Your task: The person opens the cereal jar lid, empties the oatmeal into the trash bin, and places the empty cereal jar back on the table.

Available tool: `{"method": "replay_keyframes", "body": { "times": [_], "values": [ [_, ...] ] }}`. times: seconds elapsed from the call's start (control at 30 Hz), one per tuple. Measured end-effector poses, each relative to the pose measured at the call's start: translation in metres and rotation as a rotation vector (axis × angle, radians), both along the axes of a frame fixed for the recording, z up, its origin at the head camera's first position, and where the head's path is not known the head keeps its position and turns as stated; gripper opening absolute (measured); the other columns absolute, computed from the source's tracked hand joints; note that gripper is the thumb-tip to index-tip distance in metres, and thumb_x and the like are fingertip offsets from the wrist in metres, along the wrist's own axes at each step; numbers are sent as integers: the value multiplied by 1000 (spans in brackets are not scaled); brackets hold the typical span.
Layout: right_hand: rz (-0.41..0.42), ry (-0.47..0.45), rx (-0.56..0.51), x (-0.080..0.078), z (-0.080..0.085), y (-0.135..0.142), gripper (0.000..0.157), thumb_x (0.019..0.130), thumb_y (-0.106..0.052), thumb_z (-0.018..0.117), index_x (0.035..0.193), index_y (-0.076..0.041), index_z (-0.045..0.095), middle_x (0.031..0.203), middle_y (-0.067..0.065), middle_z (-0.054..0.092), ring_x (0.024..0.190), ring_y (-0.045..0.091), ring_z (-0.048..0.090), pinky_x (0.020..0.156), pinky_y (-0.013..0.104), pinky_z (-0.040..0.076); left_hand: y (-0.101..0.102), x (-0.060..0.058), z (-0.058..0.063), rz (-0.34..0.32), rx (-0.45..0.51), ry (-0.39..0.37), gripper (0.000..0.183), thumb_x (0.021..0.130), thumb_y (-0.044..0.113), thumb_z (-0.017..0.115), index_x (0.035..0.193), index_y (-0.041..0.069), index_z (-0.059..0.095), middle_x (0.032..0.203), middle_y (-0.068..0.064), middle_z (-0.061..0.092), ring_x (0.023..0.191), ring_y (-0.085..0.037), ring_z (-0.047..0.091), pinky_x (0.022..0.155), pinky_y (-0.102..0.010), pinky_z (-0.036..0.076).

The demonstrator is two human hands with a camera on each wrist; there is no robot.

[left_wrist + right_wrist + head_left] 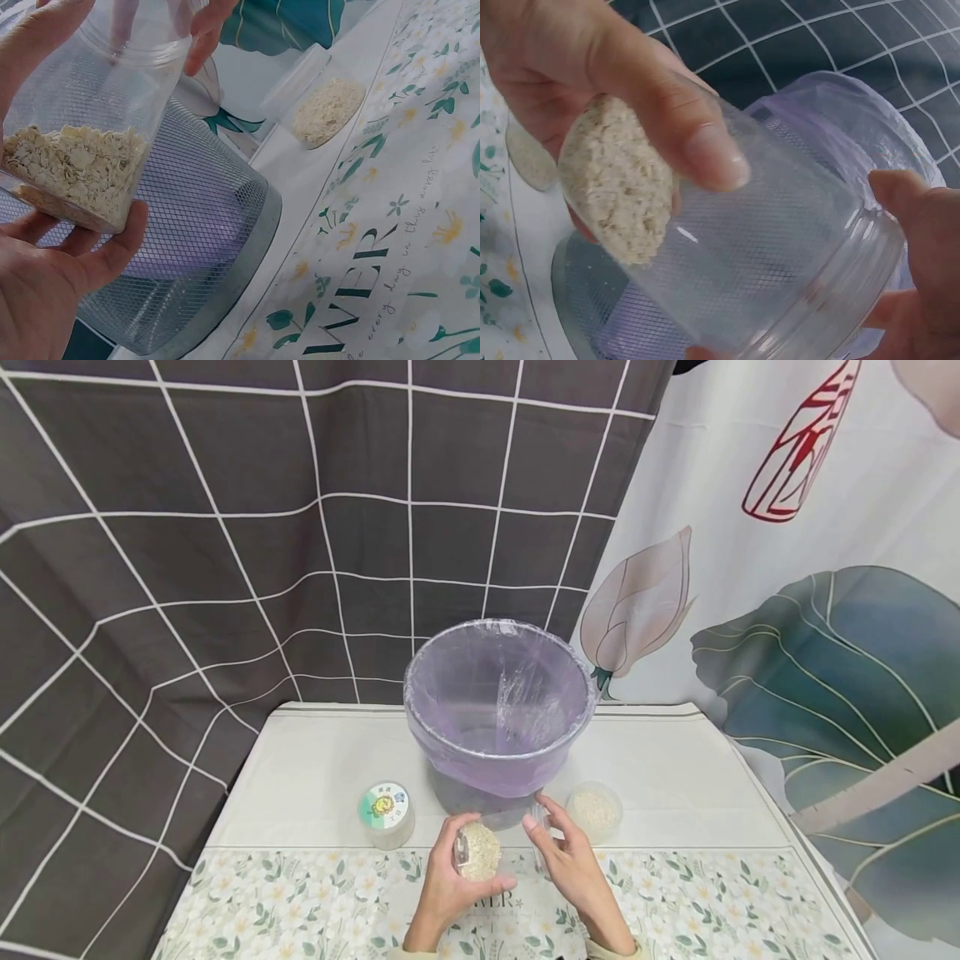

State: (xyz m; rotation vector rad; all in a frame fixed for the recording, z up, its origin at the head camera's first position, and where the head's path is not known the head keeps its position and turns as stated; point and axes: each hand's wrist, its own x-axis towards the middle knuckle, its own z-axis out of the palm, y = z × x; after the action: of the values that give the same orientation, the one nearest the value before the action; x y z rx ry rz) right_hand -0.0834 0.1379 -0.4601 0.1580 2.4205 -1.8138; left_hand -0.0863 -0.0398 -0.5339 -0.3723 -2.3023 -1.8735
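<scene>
My left hand (453, 877) holds a clear plastic jar (772, 217) by its base end, thumb on one side and fingers on the other. The jar is tilted, its threaded neck toward my right hand (570, 856). Oat flakes (82, 169) are gathered at its base end. In the right wrist view, my right thumb (900, 187) and fingers curve round the neck end. Just behind stands a mesh bin (195, 187) lined with a thin purple bag (502, 768), its edge folded over the rim.
Left of the bin stands a jar with a green and white labelled lid (386, 806). Another clear jar of flakes (594, 810) stands to the right. A floral cloth (300, 902) covers the table's near part. Dark checked fabric (360, 543) hangs behind.
</scene>
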Motion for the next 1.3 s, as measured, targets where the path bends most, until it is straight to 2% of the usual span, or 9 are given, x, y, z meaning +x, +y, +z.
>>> {"method": "replay_keyframes", "body": {
  "times": [0.17,0.33,0.43,0.77,0.83,0.93,1.03,1.13,1.3],
  "values": [
    [-19,-23,-4,-1,2,-2,57,89,-42,54,138,-15,40,131,27,39,90,26,57,64,33,50,2,-1,-3,14,-2,41,83,53,27,89,125,24,47,122,-3,52,107,-20,53,91,-34,46],
    [-105,-17,-27,-2,0,-7,53,85,-44,61,132,-22,48,118,14,46,61,13,43,47,24,40,4,5,19,27,39,27,81,52,21,89,123,15,49,119,-8,55,102,-29,56,88,-34,47],
    [-138,-11,-38,-1,-2,-8,52,82,-43,64,129,-25,50,117,12,47,62,13,43,48,23,40,3,8,31,33,57,-2,80,52,21,89,122,15,50,119,-3,55,100,-30,57,86,-32,48],
    [-95,36,-137,1,-6,-4,52,84,-30,66,132,-18,50,121,13,52,70,16,52,43,22,42,0,9,34,25,58,-40,78,54,22,87,123,11,51,118,-7,58,98,-28,59,83,-31,50],
    [-87,46,-132,2,-7,-4,52,84,-30,65,132,-17,50,131,13,48,78,19,53,49,24,45,-1,8,35,12,60,-46,77,55,22,87,123,10,51,118,-8,58,97,-28,60,82,-30,50],
    [-77,77,-124,3,-8,-3,51,85,-30,64,131,-14,50,142,11,38,107,29,51,79,36,49,-2,5,34,-16,64,-32,75,56,21,86,122,11,51,115,-10,59,93,-27,61,79,-30,51],
    [-72,112,-141,4,-9,-2,49,86,-29,63,129,-8,51,143,12,36,130,34,32,105,52,28,-3,1,27,-31,64,3,75,56,21,86,122,14,52,112,-11,60,90,-25,62,76,-30,52],
    [-74,137,-169,4,-10,-2,48,87,-28,62,126,-1,53,143,12,36,136,33,21,109,55,13,-3,-4,16,-31,53,17,76,55,25,87,122,19,52,112,-8,61,90,-21,62,76,-28,52],
    [-59,136,-169,5,-13,-2,49,88,-26,61,126,2,51,143,13,36,136,33,22,108,55,15,-5,-5,4,-48,88,-17,74,55,28,87,121,23,53,114,-5,60,90,-19,61,77,-29,52]
  ]
}}
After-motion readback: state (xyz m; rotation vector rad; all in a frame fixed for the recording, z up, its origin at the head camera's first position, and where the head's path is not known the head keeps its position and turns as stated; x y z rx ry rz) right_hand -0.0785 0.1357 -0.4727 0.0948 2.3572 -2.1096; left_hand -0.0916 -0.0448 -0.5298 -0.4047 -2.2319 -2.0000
